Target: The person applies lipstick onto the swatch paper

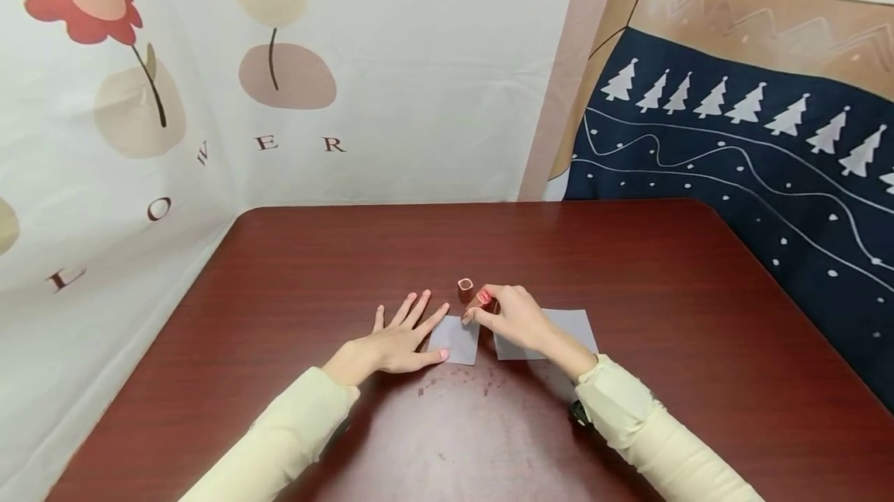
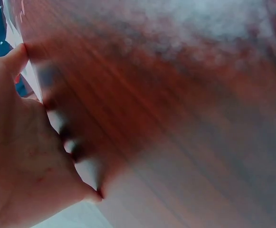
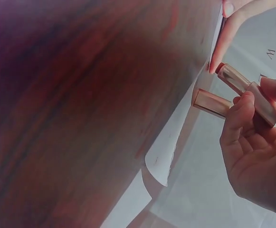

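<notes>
One small paper sheet (image 1: 457,341) lies lower centre in the head view; we see the left hand (image 1: 398,344) spread wide at its left edge, presumably steadying it, and the right hand (image 1: 520,320) pinching the lipstick (image 3: 252,88) over its upper right corner, likely for control.

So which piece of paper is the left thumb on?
The smaller paper, on the left: the left hand rests its thumb on it. The wider paper lies to the right, partly hidden by the right hand.
</notes>
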Demonstrator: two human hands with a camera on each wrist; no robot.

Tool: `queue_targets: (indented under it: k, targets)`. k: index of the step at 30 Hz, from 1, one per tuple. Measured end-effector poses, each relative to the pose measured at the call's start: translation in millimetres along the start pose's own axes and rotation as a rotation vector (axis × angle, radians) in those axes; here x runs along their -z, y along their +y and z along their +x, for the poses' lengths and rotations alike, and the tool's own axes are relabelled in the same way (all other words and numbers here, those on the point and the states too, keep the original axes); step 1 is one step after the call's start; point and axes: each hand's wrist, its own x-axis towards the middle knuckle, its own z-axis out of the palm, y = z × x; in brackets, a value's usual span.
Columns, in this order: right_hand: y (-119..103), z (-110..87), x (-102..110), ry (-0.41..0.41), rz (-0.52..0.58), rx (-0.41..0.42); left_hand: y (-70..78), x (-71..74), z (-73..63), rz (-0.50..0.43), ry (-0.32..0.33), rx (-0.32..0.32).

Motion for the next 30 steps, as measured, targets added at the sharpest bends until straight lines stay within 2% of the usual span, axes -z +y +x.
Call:
queue_targets:
  k: [6,11,19,30]
  targets:
    - [0.8,-1.3,2.0,0.013,-0.013,0.019,3.3,-1.1,4.8,0.021,-0.009,0.005]
    - [-2.2,2.7,-4.0,-0.005,-0.036,0.041,1.0,-1.2,-0.6,0.026,-0.002,0.021]
    - [4.1,1.1,0.0,0.056,-0.125,0.024,4.6,-1.6,4.3,0.043,0.002,0.002]
    - [2.5,4.7,-3.2,0.042,-0.157,0.047,4.7,-3.2,2.1,0.066,-0.002,0.029]
